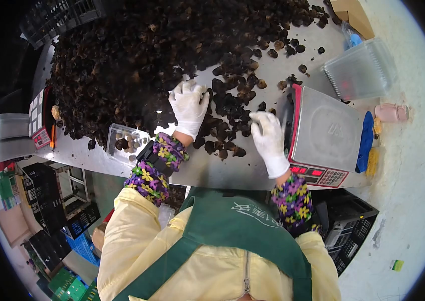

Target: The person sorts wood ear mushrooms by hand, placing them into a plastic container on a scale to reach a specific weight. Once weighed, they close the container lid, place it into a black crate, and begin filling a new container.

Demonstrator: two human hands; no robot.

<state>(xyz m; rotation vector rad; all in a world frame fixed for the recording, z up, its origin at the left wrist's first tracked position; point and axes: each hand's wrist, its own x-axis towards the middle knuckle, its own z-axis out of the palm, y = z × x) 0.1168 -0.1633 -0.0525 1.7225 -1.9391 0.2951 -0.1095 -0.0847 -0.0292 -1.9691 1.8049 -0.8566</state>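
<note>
A broad heap of dark brown, curled mushroom pieces (132, 55), which look like wood ear, covers much of the metal table. My left hand (190, 108), in a white glove, rests at the heap's near edge, palm down, fingers spread and thumb apart. My right hand (268, 140), gloved as well, hovers over bare metal beside the scale; its fingers are slightly bent, with thumb and forefinger apart and nothing visible between them. Between the two hands lies a looser scatter of mushroom pieces (230, 106).
To the right stands a red-framed digital scale (330, 130) with lit digits. Beyond it is a stack of clear plastic tubs (360, 70). At left are a small clear tray (118, 150) with a few pieces and a second scale (39, 118). A black crate (62, 17) sits far left.
</note>
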